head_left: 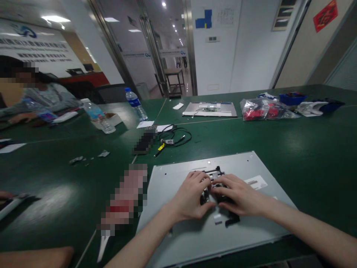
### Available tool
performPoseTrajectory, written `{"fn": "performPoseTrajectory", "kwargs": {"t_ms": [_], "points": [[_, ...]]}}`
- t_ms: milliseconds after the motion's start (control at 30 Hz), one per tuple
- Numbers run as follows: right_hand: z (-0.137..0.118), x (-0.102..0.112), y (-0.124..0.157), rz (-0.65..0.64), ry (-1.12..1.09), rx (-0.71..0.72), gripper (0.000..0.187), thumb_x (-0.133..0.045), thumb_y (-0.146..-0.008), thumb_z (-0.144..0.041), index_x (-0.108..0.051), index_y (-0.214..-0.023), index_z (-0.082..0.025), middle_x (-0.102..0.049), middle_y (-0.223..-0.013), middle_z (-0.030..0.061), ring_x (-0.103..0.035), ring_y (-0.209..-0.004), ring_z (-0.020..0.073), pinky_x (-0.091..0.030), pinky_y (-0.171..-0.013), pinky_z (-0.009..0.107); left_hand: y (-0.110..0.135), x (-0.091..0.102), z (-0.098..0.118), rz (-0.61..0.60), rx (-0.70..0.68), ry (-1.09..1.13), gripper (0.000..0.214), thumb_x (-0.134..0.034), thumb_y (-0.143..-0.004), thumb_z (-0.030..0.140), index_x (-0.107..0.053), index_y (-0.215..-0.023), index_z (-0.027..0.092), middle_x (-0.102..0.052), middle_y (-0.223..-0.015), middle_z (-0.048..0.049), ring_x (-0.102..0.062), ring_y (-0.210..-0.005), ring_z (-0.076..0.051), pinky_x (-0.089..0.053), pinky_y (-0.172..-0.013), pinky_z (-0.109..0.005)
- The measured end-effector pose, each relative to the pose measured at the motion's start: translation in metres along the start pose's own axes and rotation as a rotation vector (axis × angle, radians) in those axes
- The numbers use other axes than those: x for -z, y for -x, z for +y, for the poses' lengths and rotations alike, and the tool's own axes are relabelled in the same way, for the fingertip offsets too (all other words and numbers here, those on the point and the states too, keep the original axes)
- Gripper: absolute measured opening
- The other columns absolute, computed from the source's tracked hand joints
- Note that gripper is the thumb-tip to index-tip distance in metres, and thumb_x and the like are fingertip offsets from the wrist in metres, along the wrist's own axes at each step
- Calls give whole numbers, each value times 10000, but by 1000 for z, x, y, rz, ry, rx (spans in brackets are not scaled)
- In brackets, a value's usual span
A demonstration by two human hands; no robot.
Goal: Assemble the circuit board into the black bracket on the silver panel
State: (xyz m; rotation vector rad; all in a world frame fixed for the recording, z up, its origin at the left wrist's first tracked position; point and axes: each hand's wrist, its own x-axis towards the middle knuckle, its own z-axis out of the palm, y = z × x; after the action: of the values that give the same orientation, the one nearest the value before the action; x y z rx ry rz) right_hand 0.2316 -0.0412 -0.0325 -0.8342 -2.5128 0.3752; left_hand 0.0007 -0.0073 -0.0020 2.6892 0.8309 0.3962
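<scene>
Both hands on the grey panel [173,186], which lies flat on the green desk [312,149] by its near edge. Dark assembly [205,196] sits around mid-panel, mostly hidden under the fingers.

Left hand [193,195]: comes in over the panel's near-left side, thumb and fingers curled round the left part of the assembly, gap narrow. Can't tell if it pinches or only touches.
Right hand [238,194]: comes in over the panel's right edge, fingers bent over the assembly from the right, thumb below, small gap. Can't tell if anything is gripped. Fingertips of the two hands nearly meet.

Around the hands: black bracket [218,170] just past the fingers, toward the panel's far edge; small silver block [218,218] and black strip end [232,221] on the near side; white label [256,182] beyond the right hand, toward the panel's right edge.

Rest of desk: looped black cable [182,144] with yellow tag [161,147], off the panel's far-left corner. Pixelated pinkish item [125,197] beside the panel's left edge, can't tell what. Near the desk's far edge: blue-capped bottle [135,104], second panel [191,111] with a small green board [209,109], clear bag [262,111] with red contents, blue bin [292,99]. Co-worker [51,95] sits at the desk's left side.
</scene>
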Motion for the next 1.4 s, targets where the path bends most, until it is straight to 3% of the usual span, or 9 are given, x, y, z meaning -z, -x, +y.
{"fn": "performPoseTrajectory", "kwargs": {"t_ms": [367,733,1033,1267,1400], "points": [[-1,-1,0,-14,-45,-46,413,-620,-904,-265,-549,-1306,-205,-536,-1339,131,-498,-1188,272,-455,-989,469,-1,2,2,-13,-3,5,395,-746,-696,353,-558,-1010,206,-573,-1059,-68,-510,-1025,-275,-380,-947,-458],[-7,-8,-7,88,-92,-127,289,-646,-848,-220,-583,-1128,-192,-547,-1297,111,-490,-1185,257,-429,-1011,448,-2,6,3,-19,-14,2,383,-738,-735,426,-561,-992,205,-576,-1060,-74,-511,-1013,-277,-394,-928,-454],[-9,-6,-7,93,-92,-147,339,-663,-830,-226,-564,-1153,-201,-531,-1305,118,-480,-1195,271,-428,-1018,460,-3,5,3,-26,-22,5,270,-669,-770,331,-555,-979,203,-574,-1029,-72,-512,-1011,-274,-383,-953,-467],[-5,5,-3,88,-32,-73,342,-678,-841,-284,-560,-1147,-188,-524,-1315,127,-470,-1224,263,-403,-1050,457,-5,4,1,-36,-17,-3,284,-685,-757,346,-556,-968,205,-576,-1048,-74,-511,-1023,-281,-382,-954,-473],[-4,8,0,109,23,24,196,-630,-881,-252,-610,-1068,-196,-565,-1240,106,-507,-1159,240,-432,-991,435,-5,4,1,-33,-9,-2,273,-679,-763,362,-553,-947,204,-579,-1018,-70,-513,-1005,-274,-385,-945,-458]]}}
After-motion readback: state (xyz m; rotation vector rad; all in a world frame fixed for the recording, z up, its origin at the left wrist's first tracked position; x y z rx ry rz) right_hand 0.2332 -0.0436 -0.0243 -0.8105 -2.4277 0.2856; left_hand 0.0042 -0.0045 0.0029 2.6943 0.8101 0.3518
